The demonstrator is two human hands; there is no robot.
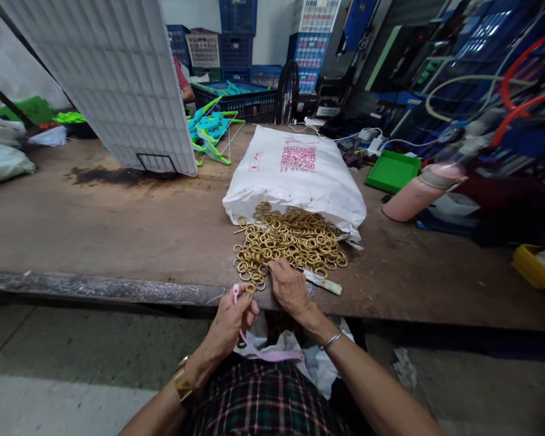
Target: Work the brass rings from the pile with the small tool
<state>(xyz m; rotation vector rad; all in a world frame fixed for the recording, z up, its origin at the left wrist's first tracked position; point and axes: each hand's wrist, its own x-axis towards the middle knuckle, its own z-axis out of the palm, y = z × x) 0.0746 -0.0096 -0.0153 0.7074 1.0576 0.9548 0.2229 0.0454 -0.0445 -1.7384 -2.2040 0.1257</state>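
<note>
Many brass-coloured rings (pixel 290 236) spill from the mouth of a white sack (pixel 295 163) onto the brown table. My left hand (pixel 231 318), at the table's front edge, pinches a pink strap (pixel 272 356) whose upper end sticks up beside a ring (pixel 251 289) at the fingertips. The strap's lower part hangs in a curve over my lap. My right hand (pixel 288 286) rests at the front of the ring pile with its fingers bent together; what its fingertips hold, if anything, is hidden. A pale, narrow tool (pixel 322 281) lies just right of that hand.
A ribbed white panel (pixel 131 85) stands at the back left of the table (pixel 131 230), near teal and green toy bows (pixel 211 130). To the right are a green tray (pixel 393 171), a pink bottle (pixel 418 197) and a yellow container (pixel 536 266). A person's arm shows behind the panel.
</note>
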